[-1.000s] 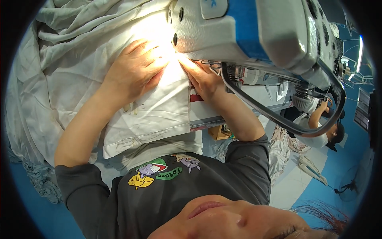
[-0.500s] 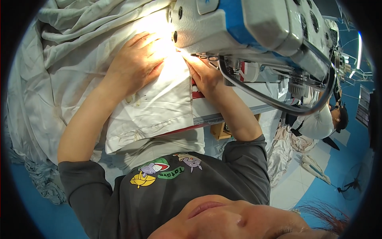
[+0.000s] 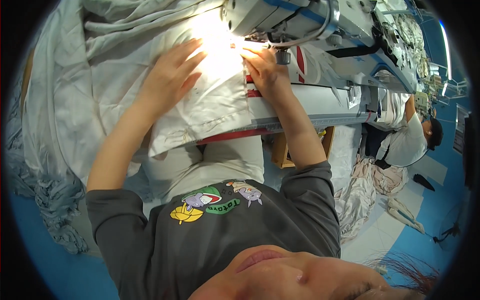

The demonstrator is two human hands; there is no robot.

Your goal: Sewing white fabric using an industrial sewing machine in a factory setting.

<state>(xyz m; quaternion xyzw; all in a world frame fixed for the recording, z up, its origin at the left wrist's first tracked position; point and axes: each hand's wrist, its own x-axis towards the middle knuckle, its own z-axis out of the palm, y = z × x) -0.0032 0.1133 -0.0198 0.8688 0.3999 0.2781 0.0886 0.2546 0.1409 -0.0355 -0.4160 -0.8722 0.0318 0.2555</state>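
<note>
White satiny fabric point(image 3: 210, 107) lies across the sewing table, its hemmed front edge hanging slightly over the table's near side. My left hand point(image 3: 172, 75) rests flat on it, fingers spread toward the lamp glare. At the fabric's right edge, my right hand point(image 3: 267, 70) has its fingers drawn together on the cloth, close under the sewing machine point(image 3: 280, 22). Strong light washes out the right fingertips and the stitching area, so the needle cannot be made out.
More white cloth point(image 3: 65, 100) is heaped at the left, with greyish cloth point(image 3: 55, 210) hanging below it. A wooden box point(image 3: 285, 150) sits under the table edge point(image 3: 300, 122). Crumpled fabric point(image 3: 360, 190) lies on the floor at right, near another person point(image 3: 407, 135).
The view has shifted, so the machine head appears higher and shows more of its arm. My left hand's fingers have spread and its thumb has moved away; my right hand stays at the cloth edge.
</note>
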